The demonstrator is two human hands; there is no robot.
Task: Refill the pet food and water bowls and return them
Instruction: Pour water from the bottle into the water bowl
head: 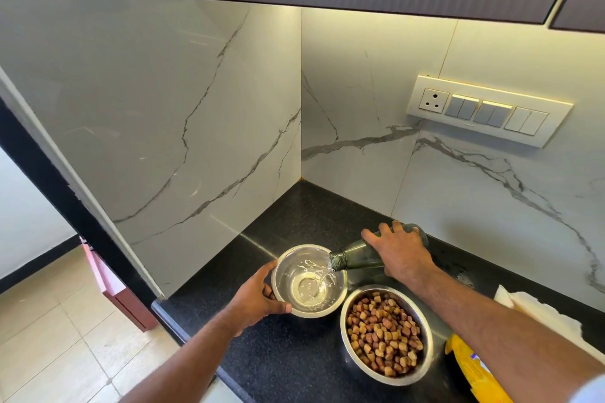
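Note:
A small steel water bowl [288, 271] stands on the black counter, with water streaming into it. My left hand [258, 298] grips its near-left rim. My right hand [399, 249] holds a dark green glass bottle [355, 259] tipped sideways, its mouth over the bowl's right edge. A larger steel food bowl [425, 334], full of brown kibble, sits just to the right of and nearer than the water bowl.
A yellow pet food bag [471, 370] lies at the lower right, with white paper [537, 314] behind it. The black granite counter [294, 353] ends at a rounded edge on the left, over tiled floor. Marble walls close the corner; a switch panel [487, 109] is on the right wall.

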